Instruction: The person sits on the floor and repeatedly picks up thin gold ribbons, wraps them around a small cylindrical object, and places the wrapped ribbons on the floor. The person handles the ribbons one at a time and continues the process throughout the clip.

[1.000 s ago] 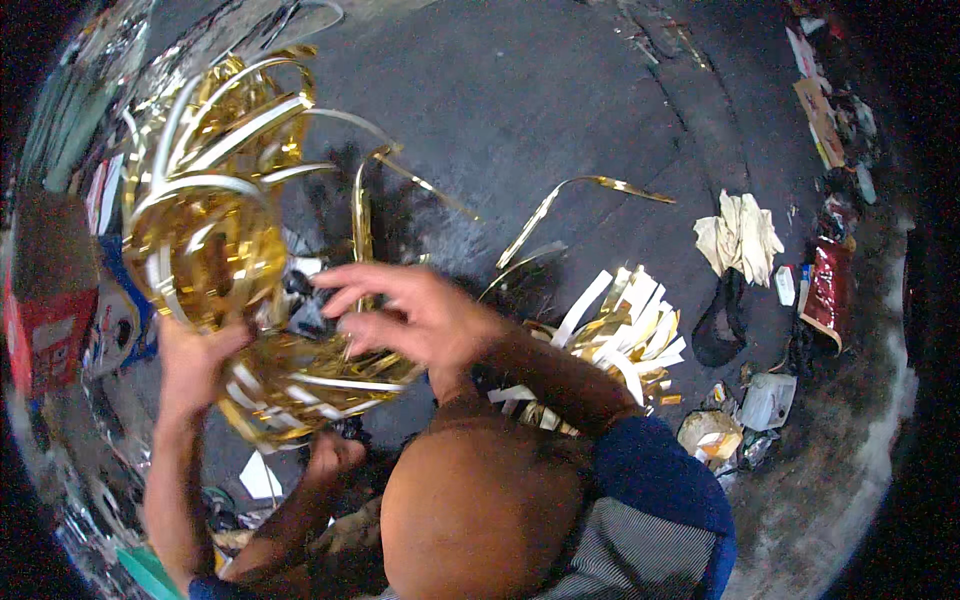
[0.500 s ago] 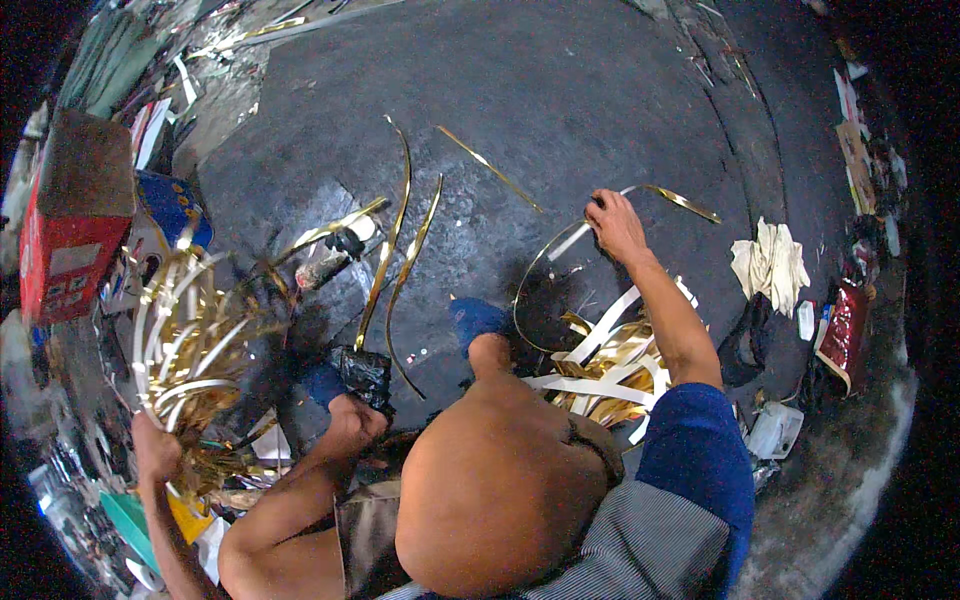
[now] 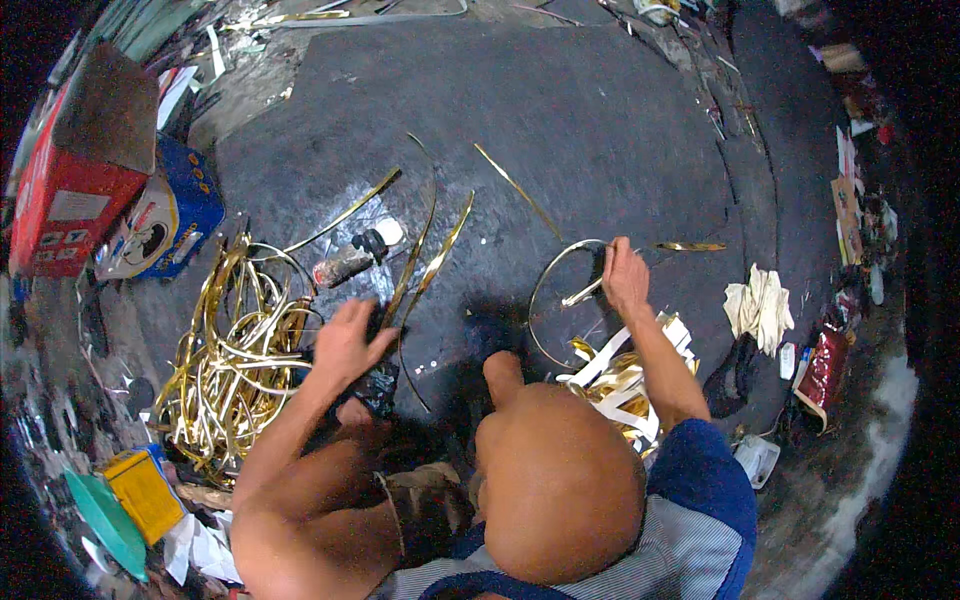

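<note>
My left hand [image 3: 345, 340] is above the floor near my left foot, thumb spread from its fingers, holding nothing I can see. Beside it lies a tangled heap of shiny gold strips [image 3: 235, 375]. A little ahead of the fingers is a dusty, roughly cylindrical object [image 3: 343, 266] with a black part; its kind is unclear. My right hand [image 3: 625, 276] is closed on a thin gold strip [image 3: 535, 295], which bends in a loop toward a pile of white and gold strips [image 3: 625, 390] under my right forearm. Several loose strips [image 3: 447, 245] lie between my hands.
A red box [image 3: 75, 205] and a blue printed box [image 3: 185, 215] stand at the left. Nearer are a yellow box [image 3: 145, 490] and a green piece [image 3: 105, 520]. At the right lie a cream cloth or glove [image 3: 758, 308] and a dark red packet [image 3: 825, 365]. Dark sheeting [image 3: 540, 100] covers the floor.
My left hand has let go of the gold strips at the far left and moved right, over the floor. The heap has settled flat. My right hand still grips a strip, its loop now rounder.
</note>
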### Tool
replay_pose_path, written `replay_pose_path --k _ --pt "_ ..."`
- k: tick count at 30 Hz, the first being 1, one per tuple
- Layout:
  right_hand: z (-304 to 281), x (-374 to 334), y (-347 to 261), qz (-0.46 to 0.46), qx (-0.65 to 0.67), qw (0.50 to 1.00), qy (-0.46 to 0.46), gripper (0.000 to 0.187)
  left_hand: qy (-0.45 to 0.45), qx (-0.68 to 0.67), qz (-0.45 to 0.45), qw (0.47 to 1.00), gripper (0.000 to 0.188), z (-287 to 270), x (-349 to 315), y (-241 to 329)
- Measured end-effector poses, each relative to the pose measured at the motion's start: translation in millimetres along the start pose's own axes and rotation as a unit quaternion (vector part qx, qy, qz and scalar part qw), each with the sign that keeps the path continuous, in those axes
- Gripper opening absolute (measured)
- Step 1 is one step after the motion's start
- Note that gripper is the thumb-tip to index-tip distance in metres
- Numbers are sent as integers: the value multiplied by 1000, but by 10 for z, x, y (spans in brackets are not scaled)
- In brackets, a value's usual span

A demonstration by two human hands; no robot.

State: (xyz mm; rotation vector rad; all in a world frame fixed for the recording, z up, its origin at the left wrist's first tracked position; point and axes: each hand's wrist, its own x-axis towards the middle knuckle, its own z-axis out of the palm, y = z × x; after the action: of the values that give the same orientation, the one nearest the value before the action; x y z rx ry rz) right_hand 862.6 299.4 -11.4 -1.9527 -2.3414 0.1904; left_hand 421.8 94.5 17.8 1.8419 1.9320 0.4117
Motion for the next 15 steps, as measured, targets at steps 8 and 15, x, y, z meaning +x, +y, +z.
replay_pose_path --k 8,15 --pt "451 -857 -1088 195 87 958 -192 70 -106 70 -22 992 63 884 431 16" --pt "885 -1053 -816 122 159 976 -83 30 -85 61 -61 993 45 1030 295 -152"
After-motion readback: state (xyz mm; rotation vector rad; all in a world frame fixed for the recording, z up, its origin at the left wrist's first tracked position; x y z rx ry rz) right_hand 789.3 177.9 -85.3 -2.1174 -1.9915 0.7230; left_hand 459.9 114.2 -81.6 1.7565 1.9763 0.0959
